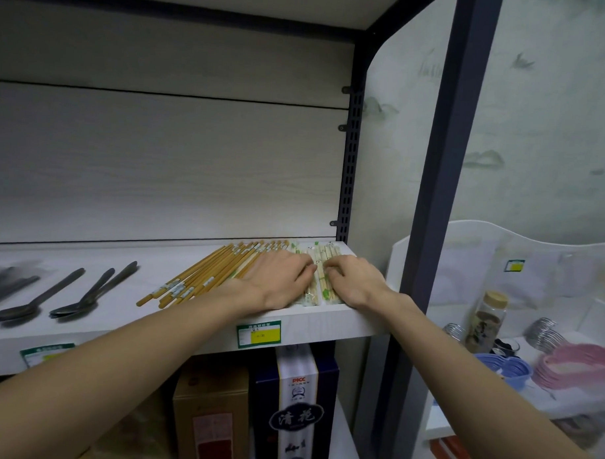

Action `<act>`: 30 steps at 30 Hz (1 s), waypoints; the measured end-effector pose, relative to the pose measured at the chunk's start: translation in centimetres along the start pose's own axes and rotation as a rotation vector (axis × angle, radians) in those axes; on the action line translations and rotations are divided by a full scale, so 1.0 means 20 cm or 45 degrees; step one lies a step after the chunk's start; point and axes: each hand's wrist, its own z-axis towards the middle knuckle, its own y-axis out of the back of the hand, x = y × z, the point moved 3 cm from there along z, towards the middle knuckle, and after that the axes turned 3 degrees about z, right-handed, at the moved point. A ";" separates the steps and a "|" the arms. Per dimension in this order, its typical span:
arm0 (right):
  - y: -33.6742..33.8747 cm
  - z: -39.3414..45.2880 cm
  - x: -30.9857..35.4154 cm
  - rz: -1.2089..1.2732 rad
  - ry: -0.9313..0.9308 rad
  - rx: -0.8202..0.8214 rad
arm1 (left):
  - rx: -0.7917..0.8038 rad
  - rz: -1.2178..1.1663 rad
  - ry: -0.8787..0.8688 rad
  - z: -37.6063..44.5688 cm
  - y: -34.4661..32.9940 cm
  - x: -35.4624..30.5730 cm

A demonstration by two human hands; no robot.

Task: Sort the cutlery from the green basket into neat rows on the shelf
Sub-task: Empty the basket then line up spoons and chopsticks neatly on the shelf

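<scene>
On the white wooden shelf (pixel 176 259), dark metal spoons (pixel 55 298) lie at nine o'clock in pairs, bowls toward the front edge, handles slanting back toward one o'clock. At the middle, tan bamboo chopsticks with paper bands (pixel 203 277) fan side by side, tips toward one o'clock. At three o'clock, pale chopsticks in clear wrappers (pixel 322 264) lie packed together, near the shelf's right end.

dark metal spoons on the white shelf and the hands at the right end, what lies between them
In the head view, a row of tan wooden chopsticks lies between the dark metal spoons and the left hand; bare white shelf separates spoons from chopsticks.
</scene>
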 end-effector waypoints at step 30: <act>0.06 0.07 0.05 -0.026 -0.078 0.028 | -0.090 -0.070 0.139 0.02 0.05 -0.06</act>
